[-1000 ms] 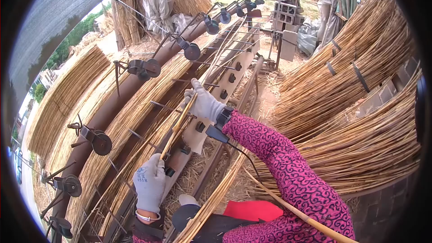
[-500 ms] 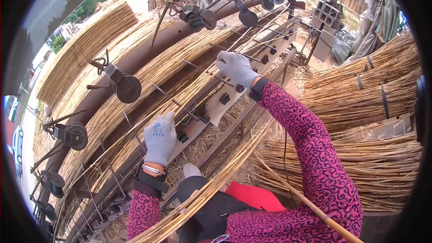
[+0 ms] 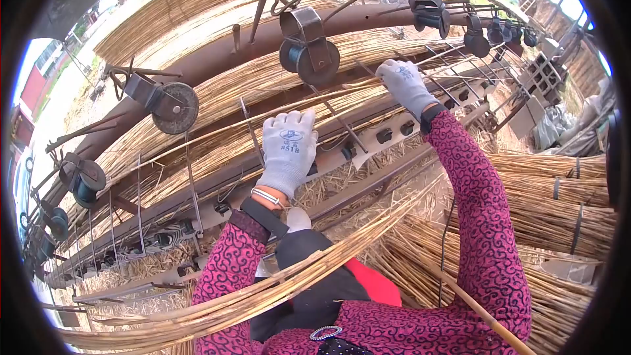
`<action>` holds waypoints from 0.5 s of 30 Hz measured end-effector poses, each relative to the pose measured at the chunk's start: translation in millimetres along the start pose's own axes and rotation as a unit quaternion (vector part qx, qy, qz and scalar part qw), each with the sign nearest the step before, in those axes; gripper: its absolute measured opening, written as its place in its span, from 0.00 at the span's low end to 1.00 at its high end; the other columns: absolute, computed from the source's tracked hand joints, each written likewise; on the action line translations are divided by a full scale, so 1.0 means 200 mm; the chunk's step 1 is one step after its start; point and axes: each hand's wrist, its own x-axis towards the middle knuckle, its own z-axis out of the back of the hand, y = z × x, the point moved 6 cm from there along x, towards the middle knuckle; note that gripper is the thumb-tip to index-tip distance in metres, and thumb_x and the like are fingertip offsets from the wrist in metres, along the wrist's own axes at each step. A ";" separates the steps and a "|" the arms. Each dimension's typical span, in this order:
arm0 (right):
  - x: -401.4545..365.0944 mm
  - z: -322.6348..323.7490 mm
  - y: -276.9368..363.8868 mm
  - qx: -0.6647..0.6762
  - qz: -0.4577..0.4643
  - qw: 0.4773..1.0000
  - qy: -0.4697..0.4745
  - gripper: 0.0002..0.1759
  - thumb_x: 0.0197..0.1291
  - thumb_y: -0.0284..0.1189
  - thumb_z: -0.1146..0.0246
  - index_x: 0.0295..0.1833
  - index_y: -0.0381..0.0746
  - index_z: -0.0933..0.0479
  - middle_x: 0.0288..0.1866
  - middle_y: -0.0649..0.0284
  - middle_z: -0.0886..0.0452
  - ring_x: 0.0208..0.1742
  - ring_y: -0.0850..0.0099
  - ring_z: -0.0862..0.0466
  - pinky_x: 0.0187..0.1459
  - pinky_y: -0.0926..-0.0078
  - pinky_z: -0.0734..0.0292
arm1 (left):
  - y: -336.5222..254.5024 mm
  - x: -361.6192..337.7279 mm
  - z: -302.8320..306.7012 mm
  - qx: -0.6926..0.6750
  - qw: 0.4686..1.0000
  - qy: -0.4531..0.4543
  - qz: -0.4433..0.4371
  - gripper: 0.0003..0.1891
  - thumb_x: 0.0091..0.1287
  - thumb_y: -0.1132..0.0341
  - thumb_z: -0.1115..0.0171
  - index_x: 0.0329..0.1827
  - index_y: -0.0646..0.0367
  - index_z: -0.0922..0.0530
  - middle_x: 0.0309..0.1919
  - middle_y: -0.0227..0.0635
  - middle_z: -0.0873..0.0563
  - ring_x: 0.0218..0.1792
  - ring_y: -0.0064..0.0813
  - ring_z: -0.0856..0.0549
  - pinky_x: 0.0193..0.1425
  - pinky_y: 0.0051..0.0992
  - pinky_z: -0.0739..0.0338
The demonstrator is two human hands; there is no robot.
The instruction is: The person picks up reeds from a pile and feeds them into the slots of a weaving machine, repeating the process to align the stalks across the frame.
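Note:
A thin strand of long straw-coloured reed stalks (image 3: 197,139) slants across the metal frame, above the bars. My left hand (image 3: 288,148), in a pale grey glove, is closed over this strand with its back toward me and its fingertips hidden. Farther right, my right hand (image 3: 404,85) grips the same stalks near the thin upright bars, fingers curled down. Between my arms and body, a loose bundle of reeds (image 3: 315,266) lies across my lap and left forearm.
A brown curved pipe (image 3: 227,52) carries several thread spools (image 3: 309,59) beyond my hands. Reed matting (image 3: 190,6) stretches behind it. Tied reed bundles (image 3: 526,190) are stacked at right. A thick cane (image 3: 473,302) slants beside my right arm. Loose straw covers the ground.
The view has turned, so the frame lies more level. Both hands appear higher and farther right, with the reed strand now running across beyond the left hand.

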 end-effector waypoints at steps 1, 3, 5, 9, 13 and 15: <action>0.01 0.04 0.04 -0.005 -0.001 1.000 0.001 0.10 0.58 0.25 0.42 0.42 0.47 0.18 0.42 0.63 0.17 0.45 0.61 0.17 0.49 0.60 0.27 | 0.01 0.00 0.00 -0.004 1.000 -0.002 -0.002 0.20 0.62 0.61 0.36 0.57 0.51 0.24 0.44 0.35 0.18 0.51 0.36 0.20 0.58 0.40 0.31; 0.00 0.23 0.25 0.050 0.076 0.983 -0.162 0.11 0.58 0.26 0.42 0.45 0.48 0.20 0.41 0.64 0.17 0.45 0.62 0.18 0.49 0.62 0.27 | 0.03 -0.03 0.08 -0.035 0.987 -0.154 -0.004 0.30 0.63 0.55 0.35 0.67 0.55 0.31 0.54 0.39 0.21 0.58 0.39 0.24 0.63 0.40 0.35; -0.03 0.31 0.52 0.071 0.128 0.982 -0.123 0.10 0.58 0.27 0.42 0.44 0.49 0.21 0.39 0.67 0.19 0.45 0.65 0.18 0.49 0.63 0.28 | 0.02 -0.04 0.17 -0.041 0.979 -0.201 -0.010 0.36 0.65 0.51 0.37 0.73 0.57 0.37 0.62 0.41 0.26 0.63 0.41 0.28 0.67 0.41 0.39; -0.07 0.25 0.83 0.035 0.189 0.980 -0.039 0.08 0.58 0.29 0.42 0.43 0.49 0.22 0.38 0.70 0.22 0.45 0.69 0.19 0.48 0.67 0.27 | 0.06 -0.02 0.18 -0.027 0.996 -0.090 0.002 0.19 0.68 0.58 0.40 0.60 0.52 0.24 0.46 0.39 0.18 0.49 0.39 0.20 0.55 0.36 0.30; -0.07 0.21 0.69 0.088 0.101 0.984 -0.118 0.09 0.59 0.30 0.39 0.46 0.48 0.25 0.34 0.67 0.22 0.37 0.64 0.18 0.41 0.64 0.25 | 0.25 -0.15 0.26 -0.024 0.995 -0.096 0.008 0.06 0.69 0.66 0.42 0.43 0.52 0.18 0.30 0.37 0.17 0.35 0.39 0.18 0.41 0.33 0.27; -0.10 0.19 0.48 0.118 0.033 0.980 -0.158 0.10 0.59 0.32 0.38 0.47 0.45 0.25 0.34 0.61 0.18 0.34 0.59 0.17 0.37 0.60 0.24 | 0.41 -0.28 0.37 -0.053 0.989 -0.135 0.008 0.06 0.65 0.68 0.38 0.43 0.52 0.18 0.33 0.34 0.15 0.36 0.38 0.17 0.44 0.34 0.26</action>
